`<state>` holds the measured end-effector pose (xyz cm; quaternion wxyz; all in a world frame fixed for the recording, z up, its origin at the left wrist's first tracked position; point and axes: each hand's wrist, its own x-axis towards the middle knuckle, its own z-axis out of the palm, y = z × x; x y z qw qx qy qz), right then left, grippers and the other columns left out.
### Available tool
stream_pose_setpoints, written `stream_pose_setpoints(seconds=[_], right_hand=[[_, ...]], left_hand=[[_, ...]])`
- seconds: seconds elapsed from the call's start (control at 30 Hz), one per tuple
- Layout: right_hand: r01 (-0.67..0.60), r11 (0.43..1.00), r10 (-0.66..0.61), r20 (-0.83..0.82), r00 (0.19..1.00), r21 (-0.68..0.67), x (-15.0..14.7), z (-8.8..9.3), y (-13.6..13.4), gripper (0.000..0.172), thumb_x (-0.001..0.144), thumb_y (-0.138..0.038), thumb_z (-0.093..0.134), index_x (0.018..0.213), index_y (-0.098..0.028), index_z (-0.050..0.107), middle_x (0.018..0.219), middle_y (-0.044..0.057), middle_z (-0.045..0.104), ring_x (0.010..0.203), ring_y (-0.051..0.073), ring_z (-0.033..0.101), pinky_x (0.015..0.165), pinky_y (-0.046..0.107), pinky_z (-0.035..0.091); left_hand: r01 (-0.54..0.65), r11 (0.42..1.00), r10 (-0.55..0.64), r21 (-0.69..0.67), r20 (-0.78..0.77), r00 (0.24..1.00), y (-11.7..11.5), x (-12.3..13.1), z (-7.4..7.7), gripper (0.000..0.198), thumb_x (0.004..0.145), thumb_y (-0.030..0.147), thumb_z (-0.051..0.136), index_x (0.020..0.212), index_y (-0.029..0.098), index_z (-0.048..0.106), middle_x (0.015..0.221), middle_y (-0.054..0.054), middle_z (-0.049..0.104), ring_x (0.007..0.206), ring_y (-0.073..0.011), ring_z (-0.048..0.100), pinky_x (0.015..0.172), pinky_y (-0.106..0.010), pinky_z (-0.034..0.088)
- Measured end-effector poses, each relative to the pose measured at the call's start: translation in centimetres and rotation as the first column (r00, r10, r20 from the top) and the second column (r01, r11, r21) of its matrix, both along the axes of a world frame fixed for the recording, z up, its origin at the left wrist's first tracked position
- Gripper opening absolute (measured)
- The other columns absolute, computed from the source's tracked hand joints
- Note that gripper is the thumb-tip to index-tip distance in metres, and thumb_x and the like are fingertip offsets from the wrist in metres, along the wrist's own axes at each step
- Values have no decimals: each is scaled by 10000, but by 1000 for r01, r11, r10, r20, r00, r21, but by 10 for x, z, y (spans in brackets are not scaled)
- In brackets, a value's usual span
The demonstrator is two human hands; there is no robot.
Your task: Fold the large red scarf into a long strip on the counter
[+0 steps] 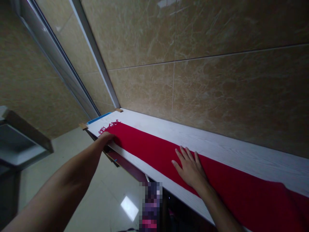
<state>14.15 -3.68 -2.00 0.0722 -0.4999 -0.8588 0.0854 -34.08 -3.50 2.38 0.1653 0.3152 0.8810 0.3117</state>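
A long red scarf (149,148) with a fringed end lies stretched along a white wood-grain tabletop (149,124). My left hand (107,136) is at the scarf's near edge, close to the fringe (109,126); its fingers are mostly hidden from view, so its grip does not show. Flat on the middle of the scarf rests my right hand (189,166), fingers spread and nothing held. Toward the lower right the scarf widens and runs out of the frame.
Behind the tabletop rises a brown marbled tile wall (205,83). A blue strip (98,118) and brown corner pieces (83,126) mark the far left end. An open drawer or shelf (127,167) shows beneath the front edge, above a pale tiled floor (84,199).
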Motion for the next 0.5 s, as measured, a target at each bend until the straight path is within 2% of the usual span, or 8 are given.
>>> stream_pose_setpoints(seconds=[0.1,0.2,0.3,0.4,0.43,0.5], right_hand=[[3,1000,-3,11,1000,-2,0,1,0,645,1070,-528,393,1625,-201,364,1712,83,238,1603,305,197,1295,605,102],[3,1000,-3,22,1000,14,0,0,0,636,1071,-518,402,1626,-210,363,1712,80,243,1602,304,204,1293,605,118],[5,1000,-5,23,1000,18,0,-2,0,638,1071,-523,404,1625,-210,364,1711,76,246,1603,299,200,1294,605,119],[4,1000,-5,13,1000,13,0,-2,1,636,1073,-524,401,1623,-207,370,1710,75,251,1604,298,198,1297,604,112],[2,1000,-3,8,1000,14,0,-2,0,634,1074,-524,397,1622,-205,372,1709,74,254,1604,298,197,1298,603,110],[-2,1000,2,2,1000,17,0,-1,0,631,1077,-523,391,1620,-203,376,1707,72,263,1603,297,199,1300,601,107]], left_hand=[[-206,962,149,177,291,945,7,8,-2,212,986,346,695,983,134,671,809,3,659,649,-124,623,633,-282,559],[-387,836,130,388,544,829,8,21,-2,219,1009,356,664,1030,138,658,854,-3,653,657,-115,612,610,-259,548],[-522,646,-50,557,713,700,3,41,-4,224,1041,349,567,1046,141,651,818,-3,649,675,-125,635,671,-275,591],[-608,464,-257,644,755,604,-4,64,-7,291,1044,358,452,1071,160,663,817,-29,689,749,-155,692,787,-288,621],[-626,433,-315,649,759,570,-5,72,-7,323,1042,379,433,1081,162,668,839,-46,708,779,-171,711,811,-297,624],[-648,433,-405,626,778,481,-5,84,-5,336,1036,400,444,1063,157,674,849,-73,726,798,-202,736,833,-331,631]])
